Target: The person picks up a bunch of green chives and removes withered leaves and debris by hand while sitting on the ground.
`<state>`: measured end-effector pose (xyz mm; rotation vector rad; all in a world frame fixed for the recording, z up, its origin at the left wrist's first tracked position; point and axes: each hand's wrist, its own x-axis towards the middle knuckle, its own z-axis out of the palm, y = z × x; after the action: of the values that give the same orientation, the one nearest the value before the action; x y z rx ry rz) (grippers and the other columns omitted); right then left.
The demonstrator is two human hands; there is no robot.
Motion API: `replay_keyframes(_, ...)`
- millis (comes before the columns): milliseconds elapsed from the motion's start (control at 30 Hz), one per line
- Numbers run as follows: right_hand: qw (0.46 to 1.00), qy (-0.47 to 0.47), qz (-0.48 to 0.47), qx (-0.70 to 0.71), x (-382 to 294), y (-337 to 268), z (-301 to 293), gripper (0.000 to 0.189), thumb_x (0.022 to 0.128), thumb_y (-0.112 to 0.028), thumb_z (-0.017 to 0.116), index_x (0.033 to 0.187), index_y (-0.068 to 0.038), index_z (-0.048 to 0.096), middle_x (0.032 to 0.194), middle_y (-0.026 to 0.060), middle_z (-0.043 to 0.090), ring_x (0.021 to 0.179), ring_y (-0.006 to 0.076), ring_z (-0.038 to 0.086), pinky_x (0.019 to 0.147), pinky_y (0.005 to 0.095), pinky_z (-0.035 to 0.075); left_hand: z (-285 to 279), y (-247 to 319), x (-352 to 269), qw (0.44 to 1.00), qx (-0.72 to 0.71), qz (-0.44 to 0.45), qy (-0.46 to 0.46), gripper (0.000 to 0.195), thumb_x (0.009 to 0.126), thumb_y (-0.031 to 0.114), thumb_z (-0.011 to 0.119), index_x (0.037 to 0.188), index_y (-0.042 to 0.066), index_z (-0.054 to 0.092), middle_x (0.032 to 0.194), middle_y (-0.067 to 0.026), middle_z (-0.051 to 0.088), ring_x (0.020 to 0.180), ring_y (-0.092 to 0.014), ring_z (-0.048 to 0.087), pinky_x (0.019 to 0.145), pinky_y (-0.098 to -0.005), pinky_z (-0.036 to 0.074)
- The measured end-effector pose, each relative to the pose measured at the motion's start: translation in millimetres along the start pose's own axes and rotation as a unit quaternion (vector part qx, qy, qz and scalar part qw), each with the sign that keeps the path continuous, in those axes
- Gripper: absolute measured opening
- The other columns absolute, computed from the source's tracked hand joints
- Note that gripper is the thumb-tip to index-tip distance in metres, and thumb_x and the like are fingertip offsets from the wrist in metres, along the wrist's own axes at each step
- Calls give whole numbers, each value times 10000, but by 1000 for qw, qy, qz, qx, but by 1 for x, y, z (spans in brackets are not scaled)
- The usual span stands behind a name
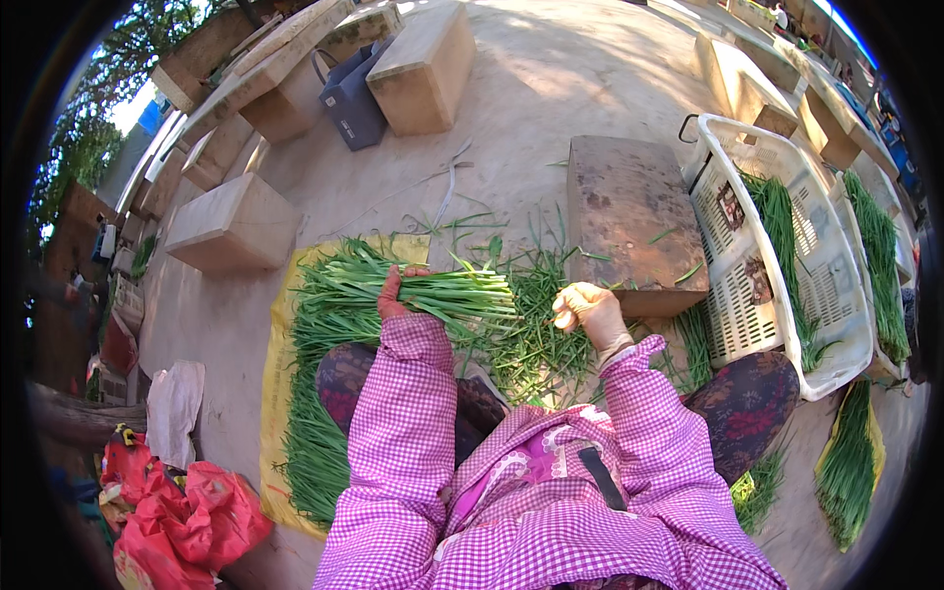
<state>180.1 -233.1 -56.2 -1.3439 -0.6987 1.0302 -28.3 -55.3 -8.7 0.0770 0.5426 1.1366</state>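
Note:
My left hand (394, 291) is wrapped around a bunch of long green leafy stalks, probably garlic chives (461, 291), whose pale cut ends point right. Under and behind it, a large pile of the same greens (317, 428) lies on a yellow woven sack (276, 376). To the right of the stalk ends, my right hand (590, 310) has its fingers curled in; whether anything thin is pinched between them cannot be told. Below that hand, loose trimmings (527, 354) are scattered over the ground between my knees.
A stained wooden block (627, 206) stands ahead of my right hand. Right of it is a white plastic crate (833, 295) holding greens. Further greens (848, 472) lie at the lower right. Red plastic bags (192, 516) lie at lower left. Stone blocks (228, 221) and a dark bag (354, 96) stand beyond.

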Motion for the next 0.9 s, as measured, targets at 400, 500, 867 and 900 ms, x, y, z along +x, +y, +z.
replay_keyframes(400,913,-131,-114,-368,-30,-13,78,298,829,-382,603,997,-148,679,853,118,668,765,309,642,696,376,509,-15,-1,12,999,-6,30,-34,168,824,211,592,828,52,537,706,-106,591,678,-285,584,731,-497,513)
replay_keyframes(500,898,-56,-96,-426,-15,1,24,296,836,-398,569,979,-165,683,842,100,675,766,304,647,701,378,508,-15,-3,11,992,-20,116,-40,157,836,178,575,956,90,524,736,-104,596,697,-267,591,723,-504,514)
replay_keyframes(867,812,65,-372,-445,-14,-61,65,326,732,-285,699,1019,-145,632,1007,32,637,1052,237,538,957,401,354,-3,-17,-10,972,4,-8,-233,218,837,37,586,1023,147,553,944,-45,600,913,-246,599,970,-540,425)
replay_keyframes(900,779,54,-396,-484,-12,-51,69,279,725,-269,699,965,-143,633,984,25,632,1046,222,536,971,408,334,-4,-16,-11,971,4,-19,-240,214,843,33,582,1021,149,554,949,-43,599,920,-241,598,974,-544,422)
